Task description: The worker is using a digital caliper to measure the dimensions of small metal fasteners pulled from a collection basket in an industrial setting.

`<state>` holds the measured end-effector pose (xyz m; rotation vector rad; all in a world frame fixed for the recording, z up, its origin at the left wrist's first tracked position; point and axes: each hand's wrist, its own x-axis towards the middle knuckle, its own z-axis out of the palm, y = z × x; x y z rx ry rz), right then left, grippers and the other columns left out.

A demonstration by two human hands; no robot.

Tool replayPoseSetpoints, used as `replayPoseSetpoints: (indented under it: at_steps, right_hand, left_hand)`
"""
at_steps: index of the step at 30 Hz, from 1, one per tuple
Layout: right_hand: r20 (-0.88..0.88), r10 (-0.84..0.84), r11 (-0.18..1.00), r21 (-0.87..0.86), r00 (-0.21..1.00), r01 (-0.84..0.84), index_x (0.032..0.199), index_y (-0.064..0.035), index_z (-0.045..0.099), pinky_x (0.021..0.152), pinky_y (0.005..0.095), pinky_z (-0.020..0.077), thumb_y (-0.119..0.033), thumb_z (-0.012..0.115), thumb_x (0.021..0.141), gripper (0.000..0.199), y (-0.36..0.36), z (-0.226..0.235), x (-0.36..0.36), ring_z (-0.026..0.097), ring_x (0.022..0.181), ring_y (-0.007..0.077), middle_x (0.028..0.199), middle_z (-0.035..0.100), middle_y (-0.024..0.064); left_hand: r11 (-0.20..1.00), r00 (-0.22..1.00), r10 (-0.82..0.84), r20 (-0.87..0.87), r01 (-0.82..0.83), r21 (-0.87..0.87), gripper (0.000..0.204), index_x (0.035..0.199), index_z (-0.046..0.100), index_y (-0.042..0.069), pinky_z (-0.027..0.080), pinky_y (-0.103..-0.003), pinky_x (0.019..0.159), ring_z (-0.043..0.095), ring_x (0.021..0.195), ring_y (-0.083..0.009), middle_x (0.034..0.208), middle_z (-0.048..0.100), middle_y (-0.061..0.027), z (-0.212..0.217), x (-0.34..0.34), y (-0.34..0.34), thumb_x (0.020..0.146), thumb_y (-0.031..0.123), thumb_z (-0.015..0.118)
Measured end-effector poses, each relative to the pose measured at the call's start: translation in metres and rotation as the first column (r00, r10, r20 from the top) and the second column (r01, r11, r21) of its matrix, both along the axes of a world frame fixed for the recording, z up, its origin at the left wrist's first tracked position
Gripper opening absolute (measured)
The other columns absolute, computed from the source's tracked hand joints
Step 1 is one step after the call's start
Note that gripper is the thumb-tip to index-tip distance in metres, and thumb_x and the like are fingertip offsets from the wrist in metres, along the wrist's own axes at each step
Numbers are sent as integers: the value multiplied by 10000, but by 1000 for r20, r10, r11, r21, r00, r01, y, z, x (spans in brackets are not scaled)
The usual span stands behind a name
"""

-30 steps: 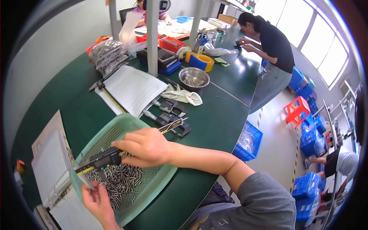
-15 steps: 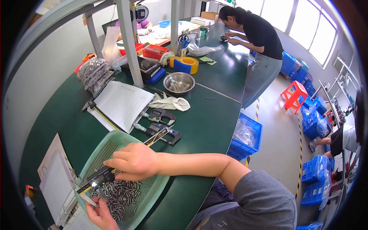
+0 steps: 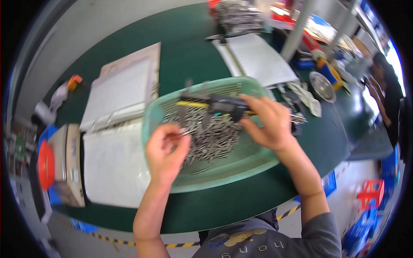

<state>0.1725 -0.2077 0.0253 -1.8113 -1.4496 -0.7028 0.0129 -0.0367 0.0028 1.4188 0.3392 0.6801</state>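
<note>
My right hand (image 3: 269, 122) grips a black digital caliper (image 3: 226, 107) by its body, holding it level over a green plastic basket (image 3: 223, 180). The caliper's jaws point toward my left side and look apart, though motion smears them. Just short of those jaws, my left hand (image 3: 165, 148) pinches a small metal pin (image 3: 184, 131) between thumb and fingertips. Beneath both hands, a heap of small grey metal pins (image 3: 213, 142) covers the basket's floor.
Left of the basket lie a ring binder with paper (image 3: 118, 88) and a white sheet (image 3: 112, 167). A scale with a red dish (image 3: 46, 165) stands farther left. Beyond the basket are another sheet (image 3: 262, 58), a white glove (image 3: 305, 96) and a steel bowl (image 3: 322, 86). A co-worker (image 3: 380, 92) bends over the bench.
My view has swung left and down toward the basket. The left hand has come into full view, a pin in its fingertips apart from the caliper; the right hand still holds the caliper.
</note>
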Motion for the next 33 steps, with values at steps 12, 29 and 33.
replayPoseSetpoints:
  at_steps: [12,29,33]
  right_hand:
    - [70,58,998,0,996,-58,966,3,594,417,281,361,-80,701,551,436,6,-3,-4,457,455,184,592,476,59]
    - [55,-23,998,-50,998,26,798,-44,580,391,295,346,-210,734,563,326,3,2,-8,450,429,201,562,467,44]
    - [19,-23,998,-60,1000,24,772,-63,573,401,295,358,-255,739,566,327,1,0,-8,476,444,209,575,499,45]
  left_hand:
    - [993,997,-74,29,76,-86,172,891,553,-23,452,-211,651,546,737,-84,836,582,-47,6,-8,-1,729,-34,610]
    - [961,985,-170,20,170,-220,163,900,550,-27,455,-229,728,547,782,-97,857,588,-63,12,-10,2,748,-24,610]
    - [956,981,-192,3,188,-226,168,901,542,-22,452,-230,729,543,785,-96,860,580,-59,12,-11,3,749,-16,612]
